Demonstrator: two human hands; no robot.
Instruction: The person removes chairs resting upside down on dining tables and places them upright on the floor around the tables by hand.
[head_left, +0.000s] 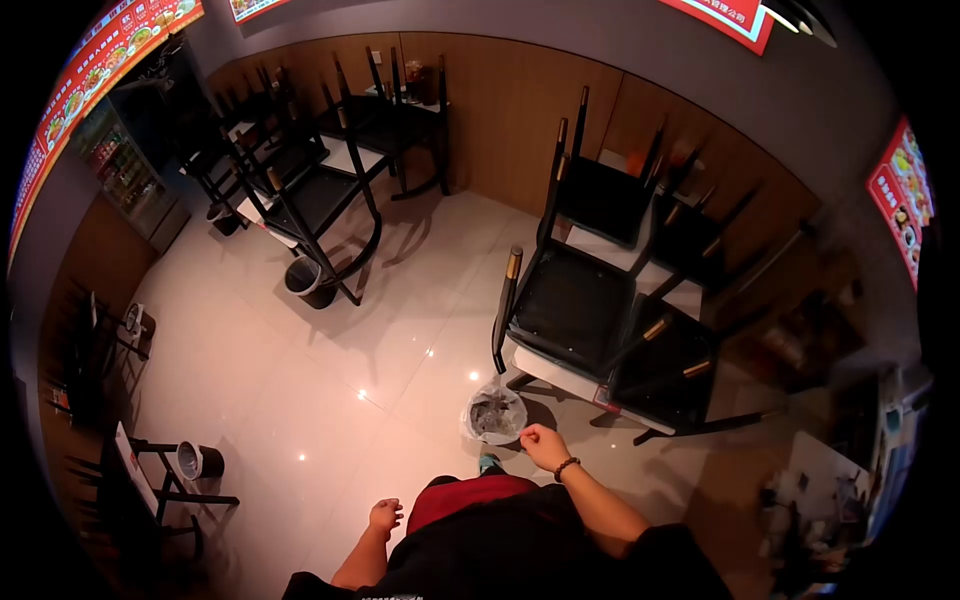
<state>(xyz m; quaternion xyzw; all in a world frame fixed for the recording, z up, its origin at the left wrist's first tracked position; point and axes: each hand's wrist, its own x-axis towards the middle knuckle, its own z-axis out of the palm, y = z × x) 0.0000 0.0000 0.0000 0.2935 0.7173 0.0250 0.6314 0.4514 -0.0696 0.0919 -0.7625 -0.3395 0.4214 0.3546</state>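
Observation:
A round waste bin (495, 414) with a pale plastic liner stands on the floor in front of me, dark litter inside it. My right hand (546, 448), with a dark bead bracelet (567, 466) at the wrist, is at the bin's right rim. Its fingers are pinched together; whether they grip the liner's edge is not clear. My left hand (386, 514) hangs low by my side, fingers loosely bent and apart, holding nothing. Just beyond the bin, a black chair (572, 305) lies upside down on a white table (560, 378).
More upturned chairs (315, 200) stand on tables at the back left. Other lined bins are on the floor: one dark bin (310, 282) near those tables, another bin (200, 460) at left. A counter (825, 465) with clutter is at right. Pale glossy tiles (400, 330) cover the floor.

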